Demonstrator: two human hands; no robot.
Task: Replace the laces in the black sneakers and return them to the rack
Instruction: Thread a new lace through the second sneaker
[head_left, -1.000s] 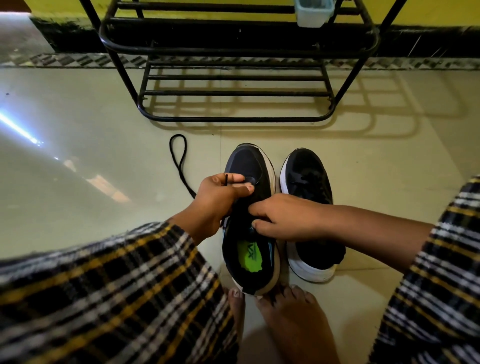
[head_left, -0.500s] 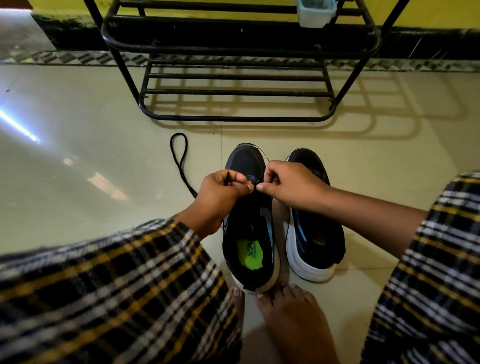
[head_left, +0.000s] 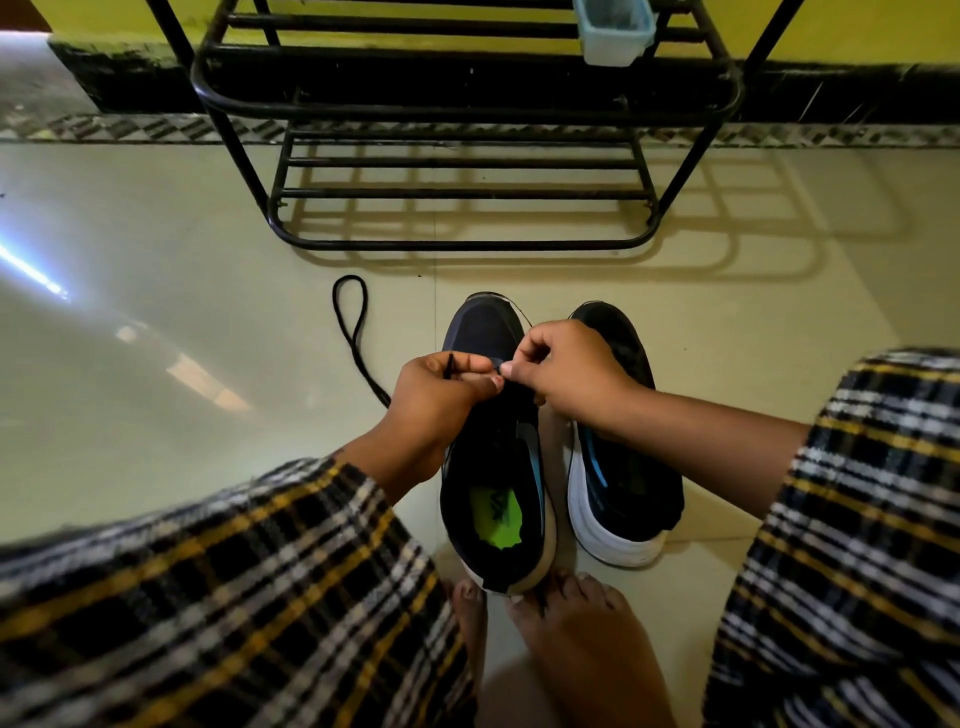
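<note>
Two black sneakers stand side by side on the floor, toes toward the rack. The left sneaker (head_left: 493, 467) has a green insole; the right sneaker (head_left: 618, 478) leans on its side, white sole showing. A black lace (head_left: 353, 332) loops on the floor to the left and runs up into my left hand (head_left: 436, 395), which pinches its tip over the left sneaker's front. My right hand (head_left: 566, 369) pinches at the same spot, thumb and finger together; what it pinches is too small to tell. The empty black metal shoe rack (head_left: 462, 156) stands just beyond.
My bare feet (head_left: 571, 639) touch the heel of the left sneaker. Checked cloth covers both knees at the frame's lower corners. A pale blue plastic container (head_left: 615, 31) hangs on the rack's upper bar. The wall with its dark skirting runs behind the rack.
My right hand has moved from the left sneaker's middle up to its front, meeting my left hand. The right sneaker has tipped onto its side. My left hand has barely moved.
</note>
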